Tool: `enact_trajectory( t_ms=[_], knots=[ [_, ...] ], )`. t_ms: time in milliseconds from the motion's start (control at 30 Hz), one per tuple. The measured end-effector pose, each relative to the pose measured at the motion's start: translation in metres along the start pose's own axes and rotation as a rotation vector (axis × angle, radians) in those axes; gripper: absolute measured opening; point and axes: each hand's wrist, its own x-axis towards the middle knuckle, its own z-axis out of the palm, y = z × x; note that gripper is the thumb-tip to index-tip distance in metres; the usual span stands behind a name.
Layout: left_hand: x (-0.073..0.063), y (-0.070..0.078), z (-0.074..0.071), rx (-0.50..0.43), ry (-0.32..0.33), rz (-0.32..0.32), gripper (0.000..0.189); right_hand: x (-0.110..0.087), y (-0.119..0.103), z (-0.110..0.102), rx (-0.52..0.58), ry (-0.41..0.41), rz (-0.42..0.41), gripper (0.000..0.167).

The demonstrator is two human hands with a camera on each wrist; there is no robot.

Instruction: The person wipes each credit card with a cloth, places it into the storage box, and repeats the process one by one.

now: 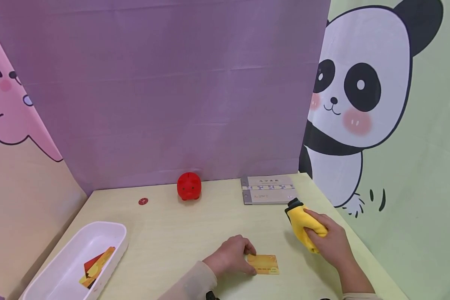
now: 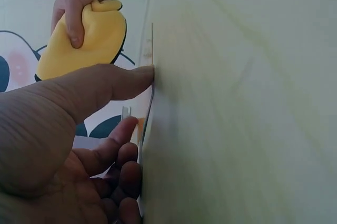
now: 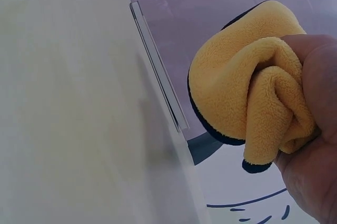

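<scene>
Near the front of the table, a gold card (image 1: 263, 264) lies flat with a line of raised print along it. My left hand (image 1: 231, 255) holds it at its left end, thumb at the near corner and a finger at the far corner. From the left wrist the card shows edge-on by the thumb (image 2: 121, 81). To the right, my right hand (image 1: 331, 238) grips a bunched yellow cloth (image 1: 303, 225) with dark edging, raised over the table. Folds of the cloth bulge between the fingers in the right wrist view.
A white tray (image 1: 118, 233) at the left contains some red and yellow cards (image 1: 97, 266). Along the back stand a small red round disc (image 1: 143, 201), a red piggy bank (image 1: 189, 186) and a grey album (image 1: 269, 196). Behind hangs a purple cloth (image 1: 180, 91).
</scene>
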Motion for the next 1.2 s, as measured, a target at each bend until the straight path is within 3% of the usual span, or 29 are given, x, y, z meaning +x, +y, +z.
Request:
enact_trajectory(
  t_ms=[167,367,700,1200],
  knots=[
    [0.0,-0.002,-0.002,-0.046,-0.014,-0.007,0.044,0.0,-0.001,0.0,-0.007,-0.014,0.019,0.055],
    [0.0,-0.012,-0.005,-0.231,-0.022,-0.019,0.043,0.001,-0.001,0.0,-0.003,-0.02,0.022,0.055],
    [-0.001,-0.031,-0.016,-0.381,0.046,0.021,0.028,0.0,-0.002,0.003,0.004,-0.036,0.026,0.056],
    [-0.043,-0.067,-0.058,-0.607,0.193,-0.001,0.029,-0.004,-0.04,0.023,0.054,-0.088,-0.068,0.057]
  ],
)
